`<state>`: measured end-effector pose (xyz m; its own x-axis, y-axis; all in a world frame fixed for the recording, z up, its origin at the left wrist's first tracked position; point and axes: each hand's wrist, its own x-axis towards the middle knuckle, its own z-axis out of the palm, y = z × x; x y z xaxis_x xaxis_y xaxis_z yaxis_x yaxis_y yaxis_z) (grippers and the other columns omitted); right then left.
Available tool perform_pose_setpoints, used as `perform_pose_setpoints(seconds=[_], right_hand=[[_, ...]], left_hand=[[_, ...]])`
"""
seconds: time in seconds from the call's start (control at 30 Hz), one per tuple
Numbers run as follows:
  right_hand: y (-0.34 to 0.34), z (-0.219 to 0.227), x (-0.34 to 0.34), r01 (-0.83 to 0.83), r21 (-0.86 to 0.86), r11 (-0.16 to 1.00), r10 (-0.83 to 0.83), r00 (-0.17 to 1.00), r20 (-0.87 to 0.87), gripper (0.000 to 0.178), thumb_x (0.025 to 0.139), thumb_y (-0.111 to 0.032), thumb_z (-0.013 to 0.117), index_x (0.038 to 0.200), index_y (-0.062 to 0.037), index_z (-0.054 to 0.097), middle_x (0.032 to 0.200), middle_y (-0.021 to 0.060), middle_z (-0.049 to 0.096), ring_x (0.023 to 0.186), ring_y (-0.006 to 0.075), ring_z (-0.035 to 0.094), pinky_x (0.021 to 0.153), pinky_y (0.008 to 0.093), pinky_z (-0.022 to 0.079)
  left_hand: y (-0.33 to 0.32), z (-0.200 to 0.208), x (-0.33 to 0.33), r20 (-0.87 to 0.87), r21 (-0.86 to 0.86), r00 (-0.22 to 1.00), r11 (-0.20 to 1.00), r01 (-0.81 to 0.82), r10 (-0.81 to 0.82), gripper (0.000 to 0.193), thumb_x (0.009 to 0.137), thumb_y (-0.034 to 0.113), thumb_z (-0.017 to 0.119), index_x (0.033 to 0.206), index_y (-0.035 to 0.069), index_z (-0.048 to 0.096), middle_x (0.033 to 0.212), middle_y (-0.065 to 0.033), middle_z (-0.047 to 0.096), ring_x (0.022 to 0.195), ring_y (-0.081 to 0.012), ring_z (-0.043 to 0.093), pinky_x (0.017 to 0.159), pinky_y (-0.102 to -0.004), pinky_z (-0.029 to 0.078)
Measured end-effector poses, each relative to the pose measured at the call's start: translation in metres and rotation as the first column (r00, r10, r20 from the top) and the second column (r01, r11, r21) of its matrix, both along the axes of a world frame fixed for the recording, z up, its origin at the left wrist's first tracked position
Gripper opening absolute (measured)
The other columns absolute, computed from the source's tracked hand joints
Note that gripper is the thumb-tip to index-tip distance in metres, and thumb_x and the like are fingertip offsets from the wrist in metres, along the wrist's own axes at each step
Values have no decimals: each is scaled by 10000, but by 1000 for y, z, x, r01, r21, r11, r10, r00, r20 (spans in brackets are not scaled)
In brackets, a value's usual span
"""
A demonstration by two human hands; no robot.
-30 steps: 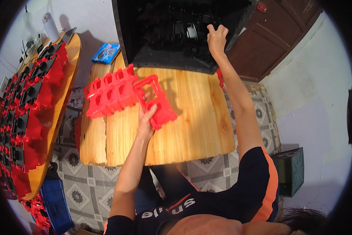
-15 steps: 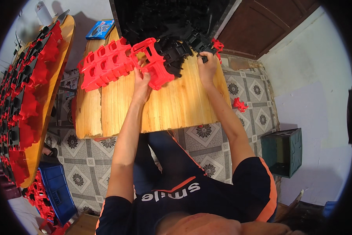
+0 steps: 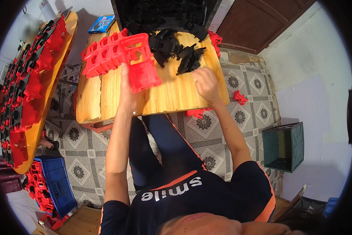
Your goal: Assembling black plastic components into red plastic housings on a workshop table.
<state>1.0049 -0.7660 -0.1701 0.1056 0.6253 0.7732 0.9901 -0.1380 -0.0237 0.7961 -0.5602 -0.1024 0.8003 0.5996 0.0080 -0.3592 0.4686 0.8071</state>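
Observation:
My left hand (image 3: 128, 88) grips the near left edge of a red plastic frame (image 3: 144, 74) with rectangular openings, raised over the wooden table (image 3: 172, 94). Its fingers are partly hidden behind the frame. To its left lies a row of joined red plastic parts (image 3: 105, 55). My right hand (image 3: 206, 83) is closed at the lower corner of an angular black plastic part (image 3: 191, 58); the fingertips are slightly blurred. Beside that part sit more black parts (image 3: 165, 42), right behind the red frame.
A large black bin (image 3: 164, 15) of black parts stands at the table's far edge, near a blue box (image 3: 101, 24). Red pieces lie on the floor (image 3: 240, 98). At left, another table (image 3: 52, 86) carries red-and-black assemblies. A green crate (image 3: 283, 147) stands right.
My right hand has drawn back from the far right of the table, and a black part now shows at its fingers. My left hand has shifted left, turning the red frame more upright.

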Motion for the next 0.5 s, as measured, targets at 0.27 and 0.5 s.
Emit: perform_pose_setpoints(seconds=[0.27, 0.5], right_hand=[[24, -20, 20, 145, 110, 983, 23, 500, -866, 607, 804, 32, 691, 1361, -56, 467, 1154, 126, 612, 1051, 215, 596, 918, 366, 493], [1, 29, 3, 139, -10, 990, -102, 676, -730, 652, 824, -19, 734, 1405, -72, 442, 1211, 132, 610, 995, 179, 637, 950, 321, 491]], left_hand=[[-48, -34, -81, -59, -194, 988, 969, -153, 144, 637, 982, 586, 410, 1366, 82, 477, 1265, -89, 615, 1131, -225, 617, 988, -412, 478], [-74, -51, -120, -77, -275, 980, 941, -198, 183, 583, 980, 488, 505, 1399, 89, 427, 1308, -106, 564, 1176, -232, 584, 974, -406, 497]])
